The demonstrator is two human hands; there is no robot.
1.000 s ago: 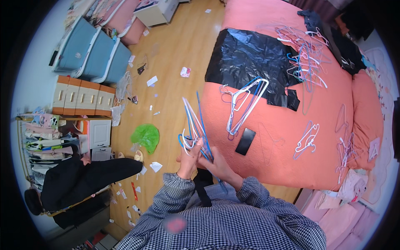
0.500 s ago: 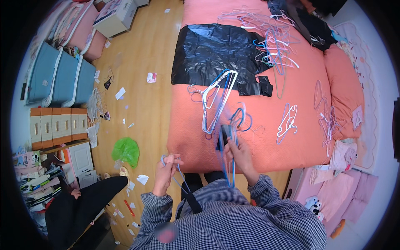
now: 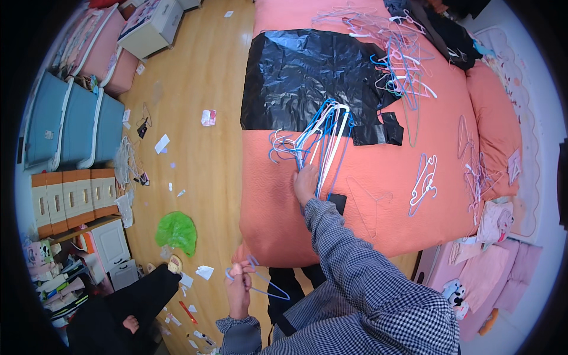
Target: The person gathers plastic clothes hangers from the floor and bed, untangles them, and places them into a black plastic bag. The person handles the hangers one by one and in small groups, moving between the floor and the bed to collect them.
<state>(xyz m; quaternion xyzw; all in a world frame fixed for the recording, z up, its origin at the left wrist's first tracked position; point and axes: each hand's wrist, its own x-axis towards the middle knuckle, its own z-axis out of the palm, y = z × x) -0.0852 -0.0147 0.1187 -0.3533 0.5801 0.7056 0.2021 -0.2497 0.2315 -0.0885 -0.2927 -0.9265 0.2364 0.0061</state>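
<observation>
The person in the checked top is holding one thin blue-purple hanger [image 3: 271, 294] in the left hand [image 3: 238, 287], with the fingers curling tight around it. That hand is staying low, in front of the near corner of the bed [image 3: 278, 219], and the hanger is sticking out to the right. The right hand [image 3: 305, 182] is touching a bunch of blue and white hangers [image 3: 335, 142] on the bed, but the fingers are hiding, so nobody can tell if they are gripping. The bunch is lying with its far end on the edge of a shiny black plastic sheet [image 3: 290, 77], and its hooks are pointing left. Just beside the right sleeve, a flat black thing [image 3: 337, 203] is peeking out. A thin hanger [image 3: 374, 220] is lying by itself near it, and white and blue hangers [image 3: 423, 183] are resting further right. A big messy pile of hangers [image 3: 402, 62] is sitting beyond the sheet. An orange-pink pillow [image 3: 494, 133] is lying at the right side. On the floor [image 3: 201, 65], a green bag [image 3: 176, 232] is lying near white scraps. At the lower left, another person's hand [image 3: 131, 323] is showing against black clothes [image 3: 112, 305].
</observation>
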